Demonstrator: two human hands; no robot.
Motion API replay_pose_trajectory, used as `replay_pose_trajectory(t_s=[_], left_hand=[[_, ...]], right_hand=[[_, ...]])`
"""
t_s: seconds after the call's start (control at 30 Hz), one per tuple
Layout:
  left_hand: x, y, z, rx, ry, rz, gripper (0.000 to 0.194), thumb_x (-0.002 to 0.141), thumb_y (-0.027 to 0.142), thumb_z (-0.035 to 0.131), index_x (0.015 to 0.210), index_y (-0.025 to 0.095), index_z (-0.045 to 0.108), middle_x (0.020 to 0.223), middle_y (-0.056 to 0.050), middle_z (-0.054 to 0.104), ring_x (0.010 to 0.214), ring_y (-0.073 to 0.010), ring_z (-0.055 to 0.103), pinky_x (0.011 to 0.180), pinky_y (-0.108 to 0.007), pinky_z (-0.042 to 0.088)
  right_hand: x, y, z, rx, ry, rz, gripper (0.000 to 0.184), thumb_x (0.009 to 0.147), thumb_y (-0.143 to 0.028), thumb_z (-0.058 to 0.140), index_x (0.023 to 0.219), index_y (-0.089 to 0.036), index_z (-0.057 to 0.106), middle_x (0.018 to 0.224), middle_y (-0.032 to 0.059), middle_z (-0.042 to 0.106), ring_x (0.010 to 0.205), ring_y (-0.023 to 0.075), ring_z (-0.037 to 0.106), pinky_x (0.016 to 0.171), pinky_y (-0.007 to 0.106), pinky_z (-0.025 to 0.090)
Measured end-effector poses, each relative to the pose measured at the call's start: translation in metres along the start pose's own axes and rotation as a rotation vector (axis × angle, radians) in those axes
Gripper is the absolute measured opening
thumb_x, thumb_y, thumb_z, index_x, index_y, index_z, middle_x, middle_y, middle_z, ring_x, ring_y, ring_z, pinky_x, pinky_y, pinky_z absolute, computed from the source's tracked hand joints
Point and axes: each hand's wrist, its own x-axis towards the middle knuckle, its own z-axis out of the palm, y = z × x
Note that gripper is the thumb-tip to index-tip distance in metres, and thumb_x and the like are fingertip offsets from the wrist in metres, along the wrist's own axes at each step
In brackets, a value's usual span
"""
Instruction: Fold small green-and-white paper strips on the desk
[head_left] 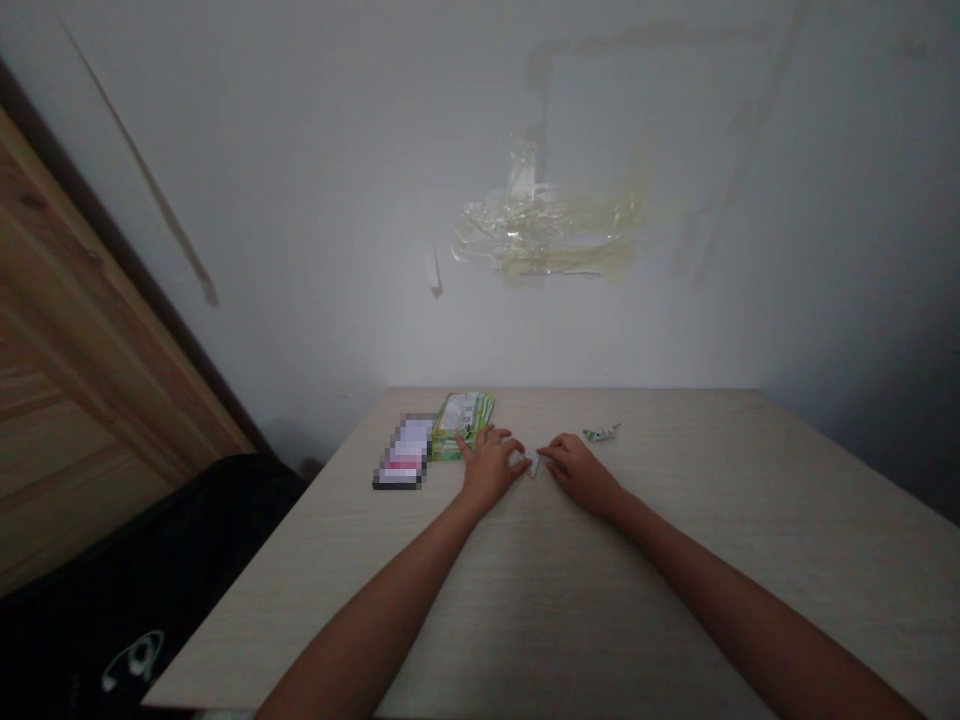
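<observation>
Between my two hands, near the middle of the table, is a small white piece [533, 462], flat and pale, too small to name its kind. My left hand [492, 468] pinches its left edge between thumb and forefinger, the other fingers spread out. From the other side, my right hand [579, 474] grips the piece's right edge with its fingertips, the remaining fingers curled in. A green and white printed packet [463, 412] lies just behind my left hand, partly covered by its fingers.
Left of the packet lies a blurred-out, phone-like slab [403, 455]. A small crumpled green and white wrapper [602, 433] rests behind my right hand. The wooden table [480, 610] meets a stained wall with clear tape [547, 235]. Black fabric [172, 560] stands at the table's left edge.
</observation>
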Motion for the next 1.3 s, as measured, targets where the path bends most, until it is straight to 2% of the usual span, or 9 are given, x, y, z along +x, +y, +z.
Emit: replay_pose_trajectory(t_s=[0.17, 0.47, 0.7, 1.0, 1.3], left_hand=[[-0.001, 0.001, -0.002, -0.006, -0.006, 0.010, 0.020, 0.081, 0.044, 0.066, 0.097, 0.032, 0.070, 0.124, -0.002, 0.060, 0.134, -0.0309, 0.034, 0.111, -0.069, -0.004], [-0.001, 0.004, -0.004, -0.011, -0.056, 0.047, 0.015, 0.083, 0.042, 0.065, 0.092, 0.034, 0.074, 0.129, -0.002, 0.058, 0.136, -0.0301, 0.031, 0.113, -0.066, 0.002], [-0.001, 0.003, -0.004, -0.035, -0.057, 0.102, 0.024, 0.078, 0.053, 0.067, 0.093, 0.035, 0.074, 0.129, -0.001, 0.060, 0.135, -0.0319, 0.034, 0.109, -0.071, -0.006], [-0.002, 0.005, -0.003, -0.044, -0.032, 0.119, 0.022, 0.080, 0.048, 0.067, 0.093, 0.033, 0.073, 0.127, -0.001, 0.062, 0.134, -0.0313, 0.035, 0.110, -0.070, -0.008], [-0.002, 0.007, -0.003, -0.042, -0.010, 0.142, 0.016, 0.080, 0.044, 0.068, 0.088, 0.032, 0.073, 0.125, 0.000, 0.064, 0.133, -0.0297, 0.037, 0.109, -0.070, -0.011]], right_hand=[[0.000, 0.000, 0.004, -0.037, 0.024, -0.001, 0.031, 0.089, -0.014, 0.049, 0.117, -0.016, 0.062, 0.112, 0.0135, 0.058, 0.110, 0.0243, 0.051, 0.098, 0.044, 0.043], [0.001, 0.000, 0.001, 0.021, 0.026, 0.028, 0.017, 0.086, -0.010, 0.050, 0.099, -0.017, 0.060, 0.102, 0.0091, 0.059, 0.104, 0.0229, 0.051, 0.095, 0.041, 0.043], [0.001, 0.001, 0.003, 0.031, 0.026, 0.038, 0.014, 0.088, -0.013, 0.050, 0.099, -0.017, 0.058, 0.102, 0.0087, 0.059, 0.103, 0.0221, 0.050, 0.094, 0.039, 0.043], [0.000, 0.006, 0.004, 0.042, 0.053, 0.074, 0.009, 0.090, -0.019, 0.053, 0.097, -0.018, 0.058, 0.100, 0.0086, 0.059, 0.101, 0.0228, 0.051, 0.093, 0.039, 0.043], [0.000, 0.008, 0.007, 0.053, 0.073, 0.123, 0.013, 0.089, -0.025, 0.054, 0.098, -0.017, 0.059, 0.101, 0.0102, 0.060, 0.102, 0.0239, 0.053, 0.093, 0.040, 0.043]])
